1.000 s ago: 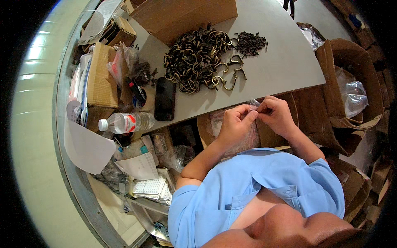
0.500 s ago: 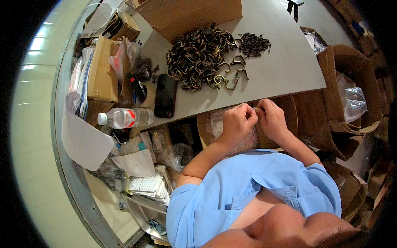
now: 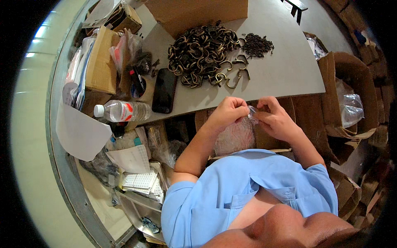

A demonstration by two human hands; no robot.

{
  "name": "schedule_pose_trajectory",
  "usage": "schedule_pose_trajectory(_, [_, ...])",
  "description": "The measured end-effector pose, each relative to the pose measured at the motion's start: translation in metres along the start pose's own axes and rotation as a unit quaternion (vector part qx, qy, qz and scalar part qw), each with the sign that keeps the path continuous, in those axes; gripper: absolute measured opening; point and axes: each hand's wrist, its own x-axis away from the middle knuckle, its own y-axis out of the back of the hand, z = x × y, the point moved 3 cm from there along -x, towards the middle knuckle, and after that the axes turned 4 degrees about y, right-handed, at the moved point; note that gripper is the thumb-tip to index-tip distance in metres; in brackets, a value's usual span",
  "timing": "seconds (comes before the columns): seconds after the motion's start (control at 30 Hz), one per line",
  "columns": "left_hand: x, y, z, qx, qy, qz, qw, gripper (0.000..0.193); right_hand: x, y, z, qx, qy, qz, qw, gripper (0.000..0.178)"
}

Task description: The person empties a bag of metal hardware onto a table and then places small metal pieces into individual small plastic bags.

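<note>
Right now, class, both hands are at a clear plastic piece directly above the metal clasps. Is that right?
No: the head view shows the left hand and right hand at the clear plastic piece by the table's near edge, not above the metal clasps.

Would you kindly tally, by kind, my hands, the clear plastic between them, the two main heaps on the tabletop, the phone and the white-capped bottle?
Hands: 2 (left hand, right hand)
Clear plastic piece: 1
Heaps: 2 (brass-coloured metal pieces, small dark pieces)
Black phone: 1
White-capped bottle: 1
Total: 7
</note>
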Motion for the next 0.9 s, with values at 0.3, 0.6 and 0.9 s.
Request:
schedule_pose_trajectory(0.3, [-0.016, -0.023, 0.039, 0.265, -0.082, -0.017, 0.961, 0.050, 0.002, 0.017, -0.003, -0.101, 0.032, 0.055, 0.993, 0.025])
schedule_pose_trajectory(0.6, [0.013, 0.029, -0.002, -0.014, -0.225, -0.233, 0.946, 0.049, 0.009, 0.054, -0.017, 0.043, -0.040, 0.076, 0.995, 0.025])
schedule_pose_trajectory(0.9, [-0.009, -0.031, 0.008, -0.201, -0.173, -0.172, 0.949, 0.038, -0.027, 0.018, -0.066, -0.153, -0.132, 0.092, 0.975, 0.031])
